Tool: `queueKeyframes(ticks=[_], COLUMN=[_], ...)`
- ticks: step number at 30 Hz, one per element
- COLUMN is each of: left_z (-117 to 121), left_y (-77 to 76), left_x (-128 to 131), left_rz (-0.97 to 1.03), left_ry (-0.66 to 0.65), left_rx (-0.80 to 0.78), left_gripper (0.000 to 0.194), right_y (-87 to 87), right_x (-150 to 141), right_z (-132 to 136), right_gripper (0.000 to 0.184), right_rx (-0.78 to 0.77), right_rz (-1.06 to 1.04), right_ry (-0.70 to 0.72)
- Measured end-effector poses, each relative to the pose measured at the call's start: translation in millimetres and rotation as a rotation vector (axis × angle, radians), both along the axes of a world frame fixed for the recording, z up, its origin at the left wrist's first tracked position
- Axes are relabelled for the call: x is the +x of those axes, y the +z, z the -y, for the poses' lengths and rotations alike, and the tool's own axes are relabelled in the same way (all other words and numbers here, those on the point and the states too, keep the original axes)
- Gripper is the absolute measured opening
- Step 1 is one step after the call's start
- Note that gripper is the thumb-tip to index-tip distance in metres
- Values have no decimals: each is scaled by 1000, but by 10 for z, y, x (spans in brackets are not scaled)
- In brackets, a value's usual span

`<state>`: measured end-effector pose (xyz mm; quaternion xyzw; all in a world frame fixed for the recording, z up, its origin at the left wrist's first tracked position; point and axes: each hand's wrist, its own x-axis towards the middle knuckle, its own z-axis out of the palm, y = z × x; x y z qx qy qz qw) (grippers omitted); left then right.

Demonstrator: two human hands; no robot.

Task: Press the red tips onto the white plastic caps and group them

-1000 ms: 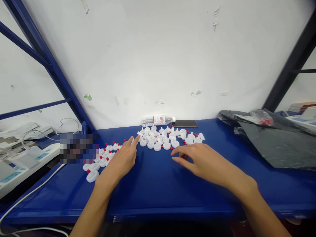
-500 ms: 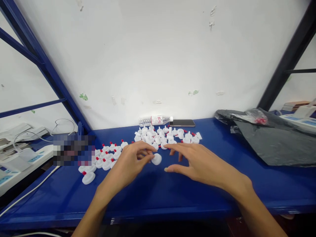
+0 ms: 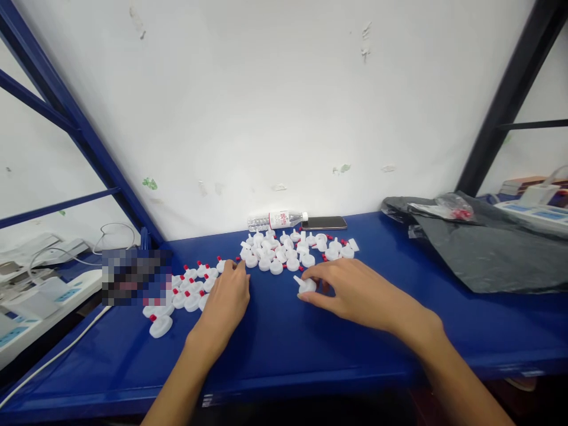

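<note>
My right hand [image 3: 350, 290] pinches a white nozzle cap [image 3: 307, 286] by its side, its bare spout pointing up and to the left. My left hand [image 3: 228, 299] is lowered to the table with its fingers curled together. A small red tip [image 3: 238, 258] shows right at its fingertips; whether it is gripped is hidden. Beyond both hands lies a pile of white nozzle caps [image 3: 276, 267] with loose red tips among them. To the left, partly behind my left hand, stand several white caps with red tips fitted [image 3: 160, 325].
A clear plastic bottle [image 3: 279, 220] and a dark phone [image 3: 323, 223] lie along the wall. Dark plastic bags [image 3: 479, 254] cover the right of the blue table [image 3: 310, 355]. At the left is a power strip [image 3: 57, 296] with a white cable [image 3: 57, 355].
The white nozzle cap has passed from my left hand to my right hand, which has closed on it. My left hand has drawn back leftward to the red tip on the table.
</note>
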<state>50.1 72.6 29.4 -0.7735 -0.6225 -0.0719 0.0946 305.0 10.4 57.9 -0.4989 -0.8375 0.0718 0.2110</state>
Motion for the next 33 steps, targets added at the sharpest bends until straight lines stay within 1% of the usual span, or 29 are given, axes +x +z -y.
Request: queueKeyframes(ticks=[3,5,7,9,13,17,20,23,26,28,31,33], left_z=[-45,-102,-187,-278,-386,-365,-291,-182,-97,-93,-183,-284], left_y=[13,57,111,157,182,135,104,115,185,263,402,484], left_x=[79,140,177,188,176,169,156,87,-58,-167,-274,-281], left_rz=[-55,-90,-119,-146,-193,-219,-225,-217,-203,-197,-203,-219], left_ry=[30,62,102,140,177,163,147,125,134,156,158,132], left_rx=[-30,-39,-47,-64,-97,-77,-48,-18,4,16,20,8], left_gripper=[30,33,31,28,32,32,22,32,35,39,41,38], right_y=[22,33,37,34,26,31,32,29,28,31,35,35], right_x=[-9,-7,1,11,24,31,37,36,26,19,17,22], right_z=[23,31,34,36,44,39,29,24,27,29,29,28], right_gripper=[36,36,36,36,36,36,36,36,38,38,38,38], right_rx=[-6,-11,-13,-12,0,-1,-9,-23,-30,-37,-45,-44], right_rz=[-13,-15,-17,-20,-31,-38,-33,-35,-32,-32,-37,-36], right_ry=[17,21,25,31,36,36,25,22,13,11,13,10])
